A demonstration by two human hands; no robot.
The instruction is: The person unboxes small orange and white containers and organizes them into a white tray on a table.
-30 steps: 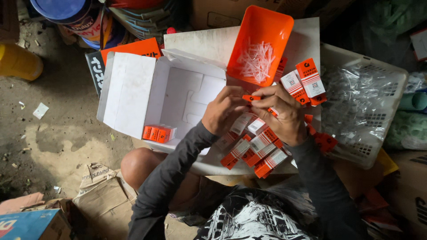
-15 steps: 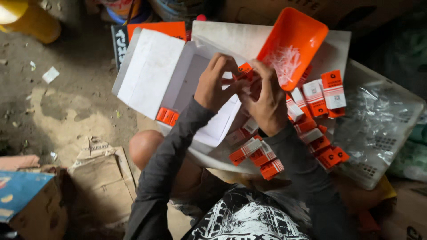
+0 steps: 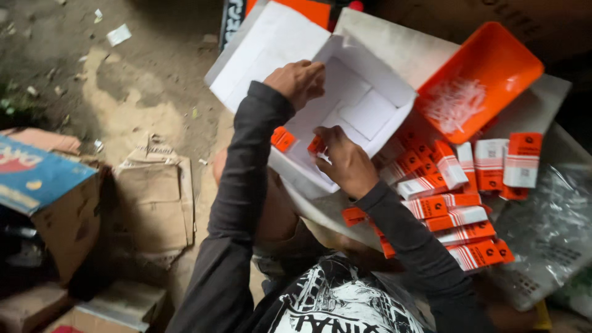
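An open white carton [image 3: 370,105] lies tilted on a pale board over my lap. My left hand [image 3: 298,80] grips the carton's left wall at the rim. Inside the carton, my right hand [image 3: 343,159] pinches a small orange packet [image 3: 316,145] near the bottom corner. Other small orange packets [image 3: 283,138] lie in that corner beside my left sleeve. To the right, several orange-and-white packets [image 3: 453,203] are piled on the board.
An orange plastic tray [image 3: 512,58] with thin white plastic pieces leans at the upper right. A white basket [image 3: 555,234] with clear bags sits right. Crumpled cardboard [image 3: 154,191] and a blue box [image 3: 37,179] lie on the dirt floor at left.
My hands came apart from in front of me: the left took the carton's rim, the right carried a small orange packet down into the carton. The view swung left.
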